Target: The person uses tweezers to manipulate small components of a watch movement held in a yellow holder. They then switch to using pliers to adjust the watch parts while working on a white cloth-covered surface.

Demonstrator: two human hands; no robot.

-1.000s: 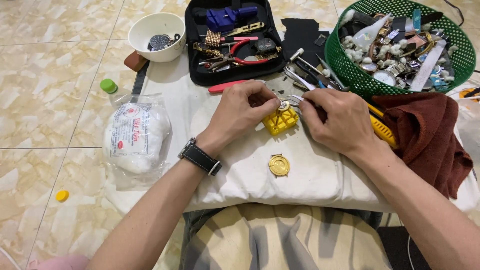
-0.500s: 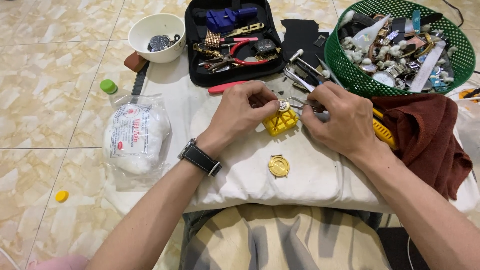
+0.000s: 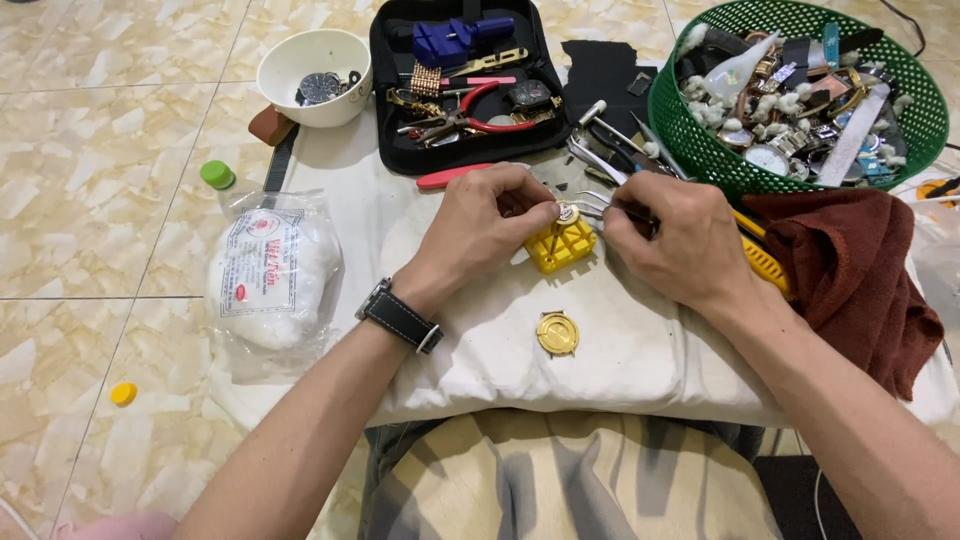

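Note:
My left hand (image 3: 487,222) pinches a small round watch part (image 3: 567,213) that sits on top of a yellow plastic holder block (image 3: 560,245) on a white cushion (image 3: 640,350). My right hand (image 3: 675,238) grips metal tweezers (image 3: 597,205) whose tips reach the part from the right. A gold round watch case back (image 3: 557,332) lies loose on the cushion just below the block. A black strap watch is on my left wrist (image 3: 400,317).
An open black tool case (image 3: 462,80) with pliers and watch pieces lies behind. A green basket (image 3: 800,95) of watches stands at the right, a brown cloth (image 3: 850,270) beside it. A white bowl (image 3: 313,75) and a cotton wool bag (image 3: 272,275) lie left.
Both hands stay on the yellow block; the right hand has shifted slightly, bringing the tweezer tips closer onto the part.

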